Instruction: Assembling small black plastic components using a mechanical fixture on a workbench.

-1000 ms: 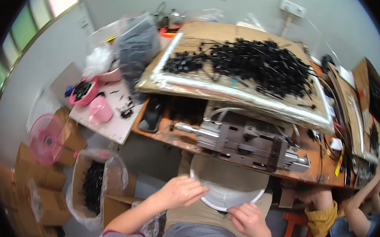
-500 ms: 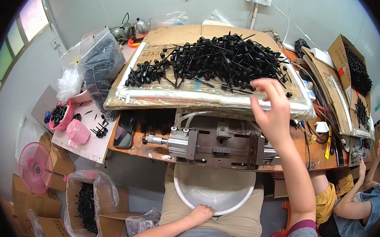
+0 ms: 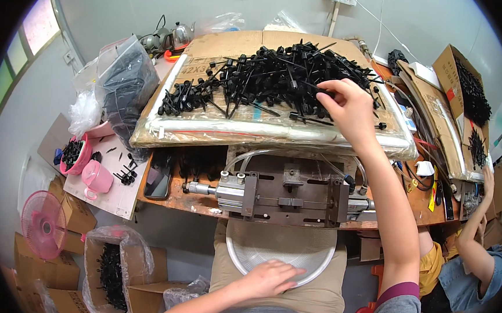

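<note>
A heap of black rod-shaped plastic parts with knobbed ends (image 3: pixel 256 78) lies on the raised, plastic-wrapped cardboard board (image 3: pixel 217 134). My right hand (image 3: pixel 349 110) is at the heap's right front edge, thumb and fingertips closed in a pinch on one black rod-shaped part. Below, on my lap, rests a round white mesh basket (image 3: pixel 276 248). My left hand (image 3: pixel 271 278) lies over its near rim, fingers stretched out to the right and holding nothing. Between board and basket stands a metal clamping fixture (image 3: pixel 290 200) with a cylinder at each side.
A dark phone (image 3: pixel 158 176) lies left of the fixture. Further left are a pink mug (image 3: pixel 99 176), a pink basket of black parts (image 3: pixel 76 157) and a pink fan (image 3: pixel 44 224). A lined carton (image 3: pixel 113 275) holds more parts. At right, another person (image 3: pixel 476 265) sits beside cardboard boxes.
My right hand has moved slightly left to the heap and its fingers have closed. My left hand has uncurled at the basket's rim and shifted a little right.
</note>
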### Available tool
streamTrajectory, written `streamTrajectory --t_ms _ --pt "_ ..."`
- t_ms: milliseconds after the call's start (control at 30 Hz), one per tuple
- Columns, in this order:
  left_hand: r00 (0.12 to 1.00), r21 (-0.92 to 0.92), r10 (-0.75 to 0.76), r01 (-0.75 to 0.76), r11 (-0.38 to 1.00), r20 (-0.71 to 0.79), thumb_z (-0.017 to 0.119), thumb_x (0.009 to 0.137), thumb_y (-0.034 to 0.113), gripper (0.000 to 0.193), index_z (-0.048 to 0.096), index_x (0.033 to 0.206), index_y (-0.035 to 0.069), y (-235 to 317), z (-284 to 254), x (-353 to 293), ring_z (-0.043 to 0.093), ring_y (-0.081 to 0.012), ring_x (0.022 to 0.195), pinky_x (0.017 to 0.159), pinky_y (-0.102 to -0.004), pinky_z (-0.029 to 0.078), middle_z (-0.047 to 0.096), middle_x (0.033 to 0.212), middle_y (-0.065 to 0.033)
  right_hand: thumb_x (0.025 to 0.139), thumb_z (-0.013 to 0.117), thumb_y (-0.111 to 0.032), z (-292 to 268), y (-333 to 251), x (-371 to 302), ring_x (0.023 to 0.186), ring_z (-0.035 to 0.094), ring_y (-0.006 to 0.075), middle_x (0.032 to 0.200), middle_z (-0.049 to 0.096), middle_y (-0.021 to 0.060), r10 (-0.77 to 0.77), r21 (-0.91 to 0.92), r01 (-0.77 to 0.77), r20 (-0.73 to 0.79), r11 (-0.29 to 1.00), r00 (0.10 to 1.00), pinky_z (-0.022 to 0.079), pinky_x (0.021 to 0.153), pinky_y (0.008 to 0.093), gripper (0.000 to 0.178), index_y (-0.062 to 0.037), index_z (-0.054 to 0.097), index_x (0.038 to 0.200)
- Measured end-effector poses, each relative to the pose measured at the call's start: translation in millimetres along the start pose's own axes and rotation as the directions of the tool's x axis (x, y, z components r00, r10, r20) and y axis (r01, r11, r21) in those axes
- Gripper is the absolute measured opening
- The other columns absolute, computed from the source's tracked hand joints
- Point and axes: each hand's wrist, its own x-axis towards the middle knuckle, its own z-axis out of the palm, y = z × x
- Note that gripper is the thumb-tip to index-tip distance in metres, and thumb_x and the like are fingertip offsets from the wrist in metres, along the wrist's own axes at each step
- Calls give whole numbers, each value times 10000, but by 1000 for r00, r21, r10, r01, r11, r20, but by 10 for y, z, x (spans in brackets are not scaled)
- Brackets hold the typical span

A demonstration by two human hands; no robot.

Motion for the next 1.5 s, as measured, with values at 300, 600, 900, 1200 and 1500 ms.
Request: streamTrajectory --t_ms 300,600,900,1200,1500 --pt "810 181 197 -115 977 -552 727 764 -18 273 686 1032 15 309 -1085 783 688 -234 882 726 -322 548 711 1002 -114 866 696 -130 -531 108 -236 626 632 93 834 678 72 375 524 -339 40 781 926 497 570 219 200 19 705 999" --pt "902 -305 -123 -10 952 -414 751 755 -58 515 619 1249 4 359 -1181 783 680 -219 984 793 -303 580 650 1190 -161 928 625 -105 -543 -277 -1224 617 628 111 790 657 65 309 664 -721 656 198 689 530 558 238 179 51 660 1010" --pt "917 -183 -64 -9 983 -393 767 707 -34 331 721 1030 20 398 -1120 604 683 -203 847 709 -296 563 700 990 -119 929 611 -86 -481 -402 -1587 622 635 127 872 663 105 376 680 -730 659 74 652 538 563 248 233 47 596 1120" --pt "929 376 8 142 916 -369 730 695 23 244 693 936 26 65 -803 551 669 -247 916 840 -339 527 623 1282 -64 908 615 -18 -528 -450 -1833 728 648 172 973 632 132 541 815 -553 391 174 745 554 610 283 123 38 629 1016" --pt "977 593 -16 141 792 -211 656 668 21 280 700 944 1 167 -836 713 633 -186 660 669 -312 515 640 1223 -189 872 636 -6 -615 -440 -1940 733 604 163 1064 573 142 491 826 -442 241 349 837 514 582 255 149 36 639 1015"
